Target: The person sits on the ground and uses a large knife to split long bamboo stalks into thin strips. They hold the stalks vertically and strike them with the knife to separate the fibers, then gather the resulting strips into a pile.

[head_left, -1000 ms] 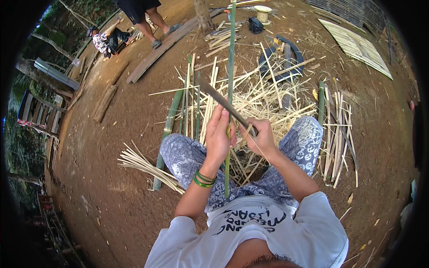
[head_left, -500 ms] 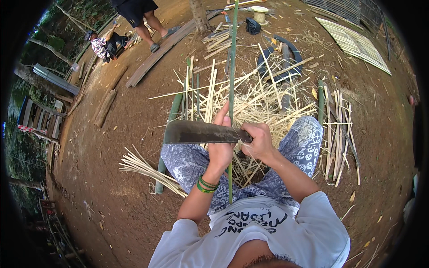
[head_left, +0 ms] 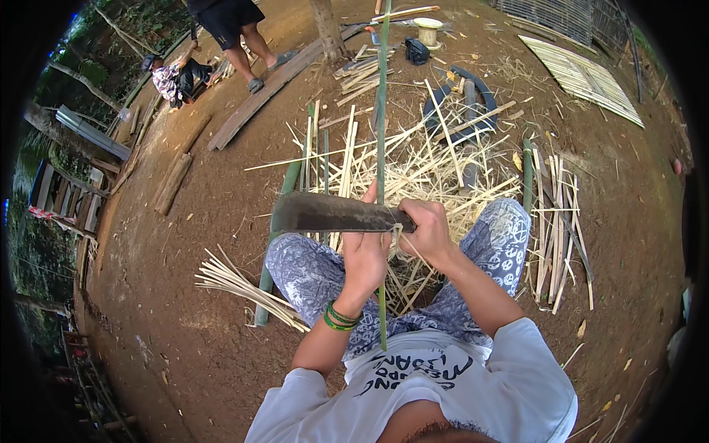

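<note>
My right hand (head_left: 430, 230) is wrapped round the handle of a machete (head_left: 325, 213), whose broad dark blade points left across my lap. Beneath the blade, my left hand (head_left: 365, 260) grips a long green bamboo strip (head_left: 382, 111), its fingers partly hidden by the metal. The strip runs from my shirt front away past the shavings, crossing the blade close to the handle. A thin pale sliver (head_left: 413, 249) curls off there, beside my right hand. Between and beyond my knees lies a heap of pale bamboo shavings (head_left: 413, 170).
Pale strips (head_left: 240, 284) lie at my left beside a green bamboo pole (head_left: 264, 289); more strips (head_left: 555, 229) lie at right. Farther off are a black ring (head_left: 487, 96), a tree trunk (head_left: 326, 29), a slatted panel (head_left: 583, 77), a standing person (head_left: 230, 33) and a crouching person (head_left: 177, 80).
The bamboo strip has slid a little toward me, its near end now lower on my shirt. The sliver by the blade hangs out longer. Both hands keep their grips.
</note>
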Demonstrator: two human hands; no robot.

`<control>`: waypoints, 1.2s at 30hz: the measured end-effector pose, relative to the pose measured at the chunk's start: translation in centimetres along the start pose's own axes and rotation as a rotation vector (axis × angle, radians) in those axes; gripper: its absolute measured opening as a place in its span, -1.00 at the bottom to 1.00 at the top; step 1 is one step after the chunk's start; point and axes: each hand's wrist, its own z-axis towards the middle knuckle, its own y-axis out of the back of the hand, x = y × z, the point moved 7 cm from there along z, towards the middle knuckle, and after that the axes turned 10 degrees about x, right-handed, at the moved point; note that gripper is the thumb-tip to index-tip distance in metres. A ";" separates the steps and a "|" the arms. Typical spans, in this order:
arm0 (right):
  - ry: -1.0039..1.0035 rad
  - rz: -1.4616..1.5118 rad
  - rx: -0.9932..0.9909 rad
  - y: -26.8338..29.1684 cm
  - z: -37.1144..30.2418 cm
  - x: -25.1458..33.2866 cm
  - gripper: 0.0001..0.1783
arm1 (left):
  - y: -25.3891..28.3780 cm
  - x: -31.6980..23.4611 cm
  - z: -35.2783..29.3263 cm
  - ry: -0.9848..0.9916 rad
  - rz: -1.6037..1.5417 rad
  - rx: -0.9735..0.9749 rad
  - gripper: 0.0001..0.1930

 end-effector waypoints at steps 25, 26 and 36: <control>-0.054 0.166 -0.073 -0.6 7.2 -1.0 -0.88 | 0.3 -2.3 -3.3 -0.076 0.047 0.065 -0.50; -0.025 0.104 -0.054 -1.0 7.4 -1.8 -0.86 | 0.3 -2.8 -3.3 -0.118 0.087 0.056 -0.50; 0.408 0.218 0.133 -5.7 6.4 8.7 -0.55 | 4.3 -8.9 -4.7 -0.408 0.299 -0.263 -0.51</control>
